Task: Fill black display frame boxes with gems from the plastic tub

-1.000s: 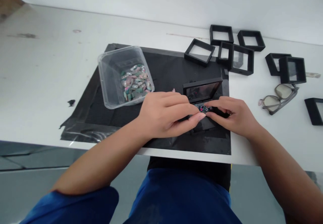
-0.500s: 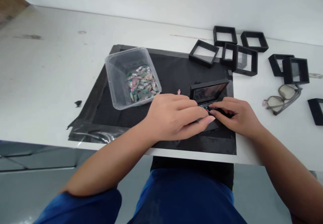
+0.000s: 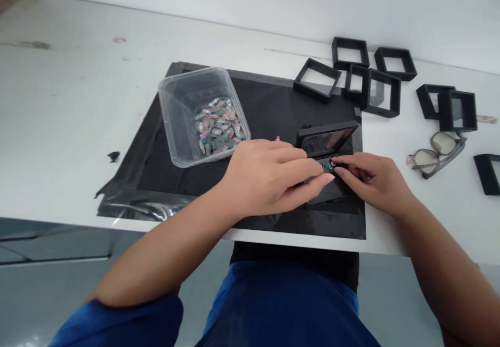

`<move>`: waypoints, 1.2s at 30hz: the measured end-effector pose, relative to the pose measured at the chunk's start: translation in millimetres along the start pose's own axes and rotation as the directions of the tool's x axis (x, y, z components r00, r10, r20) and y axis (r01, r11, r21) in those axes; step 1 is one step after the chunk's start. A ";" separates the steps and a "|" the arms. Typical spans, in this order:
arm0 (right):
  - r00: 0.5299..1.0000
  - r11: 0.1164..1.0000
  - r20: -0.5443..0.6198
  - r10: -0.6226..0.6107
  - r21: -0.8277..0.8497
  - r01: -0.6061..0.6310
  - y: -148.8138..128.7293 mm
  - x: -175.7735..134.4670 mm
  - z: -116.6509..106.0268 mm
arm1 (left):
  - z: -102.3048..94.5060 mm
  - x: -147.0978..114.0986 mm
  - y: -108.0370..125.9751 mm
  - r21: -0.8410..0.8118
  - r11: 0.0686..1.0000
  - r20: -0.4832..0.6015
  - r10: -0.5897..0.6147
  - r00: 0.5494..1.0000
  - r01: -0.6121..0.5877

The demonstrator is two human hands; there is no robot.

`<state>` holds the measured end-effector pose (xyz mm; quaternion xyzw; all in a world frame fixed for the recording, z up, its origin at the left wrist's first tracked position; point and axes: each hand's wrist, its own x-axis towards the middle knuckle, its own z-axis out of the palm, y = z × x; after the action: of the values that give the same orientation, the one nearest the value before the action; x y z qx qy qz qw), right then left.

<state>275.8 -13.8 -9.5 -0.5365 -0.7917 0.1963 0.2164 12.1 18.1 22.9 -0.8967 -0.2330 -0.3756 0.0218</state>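
A hinged black display frame [image 3: 328,193] lies opened on the dark mat, its lid [image 3: 327,137] tilted up at the back with a clear pane in it. Small dark-green and pale pieces [image 3: 328,165] show on the frame's lower half, between my fingertips. My left hand [image 3: 269,177] reaches over the frame's left side, thumb and fingers drawn together; whatever they hold is hidden. My right hand [image 3: 369,177] comes in from the right, its thumb and index finger closing on one of the small pieces at the hinge side.
A clear plastic tub [image 3: 177,123] of coloured stones [image 3: 219,128] stands on the black mat [image 3: 269,102]. One pink bit [image 3: 277,138] lies behind my left hand. Several black frames [image 3: 317,79] and a pair of glasses [image 3: 433,157] lie on the white table [image 3: 86,102] to the right.
My right hand's fingertips have drawn slightly right, away from my left fingertips, and more of the small pieces and lower pane shows. The view has shifted a little.
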 end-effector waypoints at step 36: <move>0.967 0.990 -0.253 0.022 0.144 0.015 3.0 -12.6 -12.0 | -66.9 -15.4 -60.5 0.189 0.886 -0.233 -0.379 0.895 0.424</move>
<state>289.0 -23.6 -2.9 -0.5417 -0.7401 0.1832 0.3539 -68.0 51.4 52.1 -0.7797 -0.4539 -0.4254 0.0712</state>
